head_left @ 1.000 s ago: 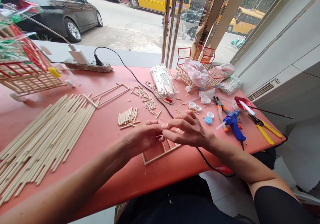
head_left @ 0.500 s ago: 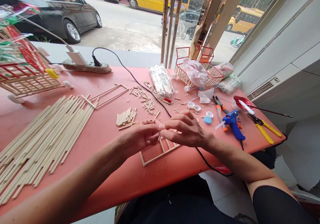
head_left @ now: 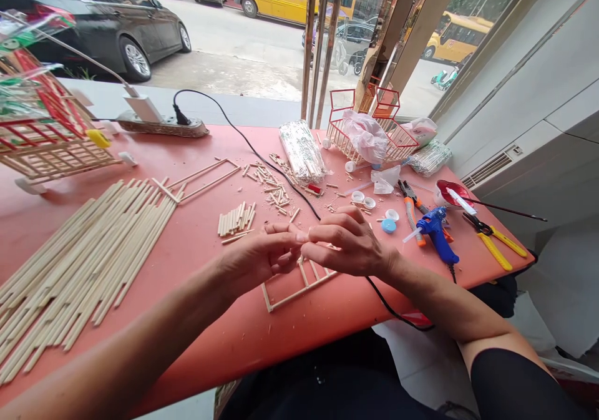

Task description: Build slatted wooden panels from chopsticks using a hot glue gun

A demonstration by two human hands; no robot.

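My left hand (head_left: 269, 248) and my right hand (head_left: 344, 242) meet above the table, thumbs and fingertips pinched close together. Whatever sits between the fingertips is too small or too hidden to name. Beneath them lies a flat frame of glued wooden sticks (head_left: 299, 294), with thin crosspieces, partly covered by both hands. A small stack of short cut sticks (head_left: 236, 219) is just beyond my left hand. To the right of my right hand a blue glue gun (head_left: 437, 233) rests on its side.
Long wooden sticks (head_left: 103, 251) cover the left of the pink table (head_left: 219, 339). A stick cart (head_left: 393, 136) stands at the back, near a wrapped stick bundle (head_left: 302, 150). Orange-handled pliers (head_left: 410, 211) and yellow-handled cutters (head_left: 496, 245) lie right. A black cable (head_left: 276, 164) crosses the table.
Both hands stay pinched together over the stick frame, with only slight finger movement. Nothing else on the table has visibly moved.
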